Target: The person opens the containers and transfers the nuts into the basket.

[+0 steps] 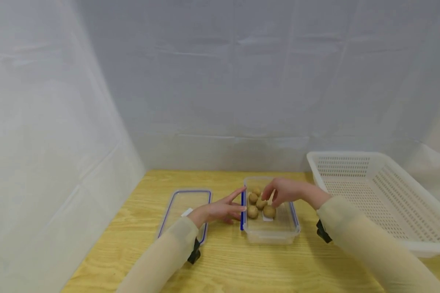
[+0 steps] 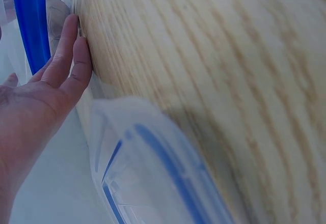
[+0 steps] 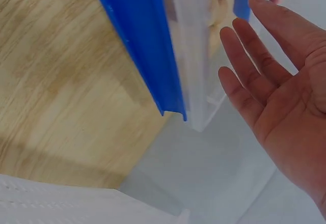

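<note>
A clear plastic food box (image 1: pixel 273 237) with blue side latches stands uncovered on the table. Several round brown things (image 1: pixel 269 211), walnut-like but too small to be sure, lie mostly along its left side. My left hand (image 1: pixel 221 211) has its fingers spread against the box's left side, by the hanging blue latch (image 2: pixel 30 25). Over the box is my right hand (image 1: pixel 285 190), fingers loosely bent and pointing down at the brown things. The right wrist view shows nothing between those fingers. Left of the box, the clear lid (image 1: pixel 187 198) with a blue seal lies partly behind my left forearm.
A large white perforated basket (image 1: pixel 346 154) stands on the right, close to my right forearm. The wooden table (image 1: pixel 227 260) meets pale sheeting (image 1: pixel 220 154) at the back and left. A white label-like patch (image 1: pixel 267 218) shows in the box.
</note>
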The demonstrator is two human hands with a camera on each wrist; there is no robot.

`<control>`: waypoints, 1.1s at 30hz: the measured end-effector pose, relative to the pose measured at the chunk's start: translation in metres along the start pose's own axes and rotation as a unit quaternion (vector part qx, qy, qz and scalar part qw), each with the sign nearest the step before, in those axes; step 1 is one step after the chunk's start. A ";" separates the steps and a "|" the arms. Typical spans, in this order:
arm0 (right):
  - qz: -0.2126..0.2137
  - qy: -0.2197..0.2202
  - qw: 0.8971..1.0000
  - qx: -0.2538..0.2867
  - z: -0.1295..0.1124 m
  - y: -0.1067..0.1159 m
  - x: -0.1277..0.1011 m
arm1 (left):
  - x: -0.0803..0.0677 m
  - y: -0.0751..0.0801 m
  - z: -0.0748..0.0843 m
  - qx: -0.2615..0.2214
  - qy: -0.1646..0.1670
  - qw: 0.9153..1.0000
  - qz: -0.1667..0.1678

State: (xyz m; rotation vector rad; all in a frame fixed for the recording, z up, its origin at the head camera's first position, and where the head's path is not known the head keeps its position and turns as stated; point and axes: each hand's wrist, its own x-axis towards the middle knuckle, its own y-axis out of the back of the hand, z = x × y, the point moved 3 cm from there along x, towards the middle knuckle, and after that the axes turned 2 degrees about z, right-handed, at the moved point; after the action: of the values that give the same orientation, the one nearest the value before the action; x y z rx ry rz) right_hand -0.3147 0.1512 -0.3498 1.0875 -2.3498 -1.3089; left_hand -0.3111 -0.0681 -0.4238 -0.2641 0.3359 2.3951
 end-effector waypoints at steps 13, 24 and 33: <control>-0.006 -0.032 0.998 -0.046 0.011 -0.024 0.004 | 0.000 0.000 0.001 0.003 -0.005 1.000 -0.005; -0.011 -0.038 0.997 -0.061 0.012 -0.038 0.008 | -0.001 0.000 0.000 0.001 -0.002 1.000 -0.001; -0.008 -0.042 0.997 -0.066 0.010 -0.038 0.006 | 0.002 0.001 -0.001 -0.001 -0.003 1.000 -0.003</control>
State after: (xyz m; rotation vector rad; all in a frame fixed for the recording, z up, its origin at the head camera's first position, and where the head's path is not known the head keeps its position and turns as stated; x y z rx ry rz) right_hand -0.3055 0.1409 -0.3870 1.0323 -2.2807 -1.5197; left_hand -0.3133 -0.0683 -0.4251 -0.2591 0.3306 2.3900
